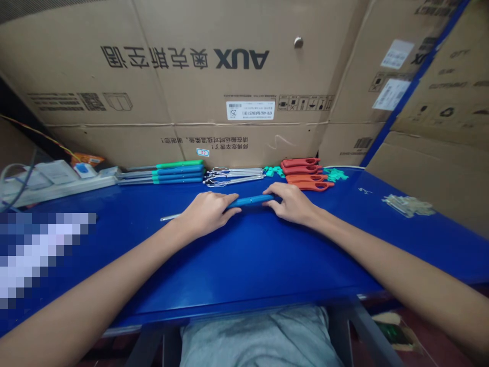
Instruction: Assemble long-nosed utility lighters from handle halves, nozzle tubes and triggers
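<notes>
Head view, and the left hand [204,214] and right hand [292,204] close their fingers around a blue handle [252,200], more rods [178,174] already lined up past the fingertips.

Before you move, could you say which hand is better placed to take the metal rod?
Left hand, probably: it is beside the metal rod; the right hand is beyond the blue handle.

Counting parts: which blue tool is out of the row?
The blue tool between the left hand and right hand. It lies alone nearer the front, shaft pointing left; the other blue tools sit side by side at the back.
</notes>
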The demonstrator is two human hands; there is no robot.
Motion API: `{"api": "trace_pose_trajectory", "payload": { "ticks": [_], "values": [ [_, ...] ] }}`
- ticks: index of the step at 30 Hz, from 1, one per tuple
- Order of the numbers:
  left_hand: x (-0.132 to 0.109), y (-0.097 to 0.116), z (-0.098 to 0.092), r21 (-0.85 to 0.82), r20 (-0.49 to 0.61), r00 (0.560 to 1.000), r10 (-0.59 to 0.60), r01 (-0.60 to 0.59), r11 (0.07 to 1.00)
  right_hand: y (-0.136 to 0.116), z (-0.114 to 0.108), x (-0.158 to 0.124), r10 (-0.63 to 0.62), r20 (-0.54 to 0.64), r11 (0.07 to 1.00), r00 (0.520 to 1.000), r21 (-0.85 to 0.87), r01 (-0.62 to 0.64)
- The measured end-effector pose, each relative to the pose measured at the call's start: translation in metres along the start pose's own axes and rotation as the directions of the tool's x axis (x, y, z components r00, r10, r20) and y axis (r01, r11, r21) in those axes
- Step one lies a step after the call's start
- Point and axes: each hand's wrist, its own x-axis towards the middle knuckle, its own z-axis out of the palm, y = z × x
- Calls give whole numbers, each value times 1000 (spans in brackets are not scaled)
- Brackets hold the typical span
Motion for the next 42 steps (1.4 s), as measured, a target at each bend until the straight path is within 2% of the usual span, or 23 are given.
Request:
{"api": "trace_pose_trajectory", "payload": {
  "ticks": [3, 7, 12, 16, 20, 25, 30, 34, 38, 42],
  "values": [
    [0, -8, -1, 15, -28, 999, -34, 34, 999, 8, -4, 2, 41, -32, 999, 999, -16, -41],
    [0, -16, 1, 80, -106, 993, 44, -36, 996, 10, -7, 1, 43, -25, 999, 999, -25, -44],
    [-1, -7, -2, 89, -132, 983, 130, -118, 989, -9, -6, -2, -103, 23, 979, 994, -174, 105],
    [-3, 11, -6, 79, -106, 973, 203, -195, 978, -37, -4, -3, -188, 151, 944, 970, -246, 221],
    [-4, 22, -7, 75, -126, 961, 245, -237, 969, -55, -3, -3, -97, 292, 941, 952, -285, 184],
    [-1, 24, -7, 60, -78, 972, 223, -218, 974, -51, -7, -1, 46, 414, 934, 909, -340, 107],
    [0, 14, -8, 74, -59, 983, 171, -167, 983, -40, -10, 0, 86, 408, 930, 909, -360, 74],
    [-4, 10, -9, 59, -116, 967, 226, -220, 974, -42, -10, -2, 70, 408, 935, 910, -345, 83],
    [-7, 15, -10, 90, -194, 943, 271, -258, 962, -52, -8, -5, -8, 368, 940, 930, -316, 133],
    [-6, 22, -8, 106, -199, 931, 307, -291, 951, -58, -4, -5, -30, 391, 923, 920, -343, 175]
  ]
}}
